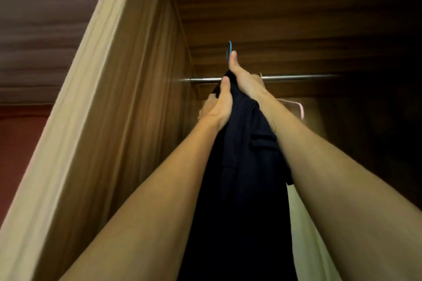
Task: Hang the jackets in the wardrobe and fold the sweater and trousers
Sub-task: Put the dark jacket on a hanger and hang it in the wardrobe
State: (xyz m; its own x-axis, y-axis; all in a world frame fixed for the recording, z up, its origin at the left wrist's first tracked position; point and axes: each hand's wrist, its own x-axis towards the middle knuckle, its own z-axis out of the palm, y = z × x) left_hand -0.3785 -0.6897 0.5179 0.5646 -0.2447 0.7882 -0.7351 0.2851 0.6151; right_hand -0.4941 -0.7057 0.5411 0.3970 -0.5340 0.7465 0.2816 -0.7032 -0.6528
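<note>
A dark navy jacket [242, 166] hangs between my raised arms inside the wardrobe. Its blue hanger hook [229, 49] sticks up above the metal rail [296, 78]. My left hand [218, 105] grips the jacket's left shoulder, thumb on the cloth. My right hand [244, 77] grips the top of the jacket at the hanger's neck, thumb up along the hook. Whether the hook rests on the rail cannot be told.
The wardrobe's wooden side wall [146, 98] stands close on the left, with its pale front edge [75, 109]. A pink hanger [301, 109] hangs on the rail behind my right arm. A pale garment [303, 223] shows below my right forearm.
</note>
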